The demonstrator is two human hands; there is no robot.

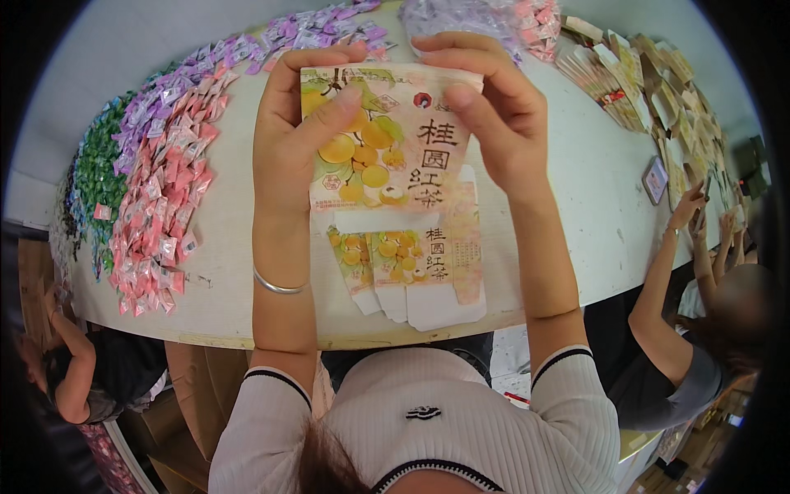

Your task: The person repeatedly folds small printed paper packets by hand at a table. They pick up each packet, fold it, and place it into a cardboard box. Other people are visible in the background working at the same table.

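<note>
Both my hands hold a stack of flat printed cartons (370,160) upright above the table, its fruit-and-writing face towards me. My left hand (308,105) grips the stack's upper left, thumb on the front and fingers behind the top edge. On the upper right, my right hand (494,99) has its thumb near the corner and its fingers curled over the back. Below the stack, several more flat cartons (432,305) with the same yellow fruit print lie fanned on the table near its edge. How many sheets I hold cannot be told.
Pink sachets (166,210), purple sachets (148,117) and green packets (102,179) are heaped along the left of the white table (574,204). Clear plastic bags (463,21) lie at the back. Folded cartons (685,111) and a phone (655,180) are at right. Co-workers' arms reach in at both sides.
</note>
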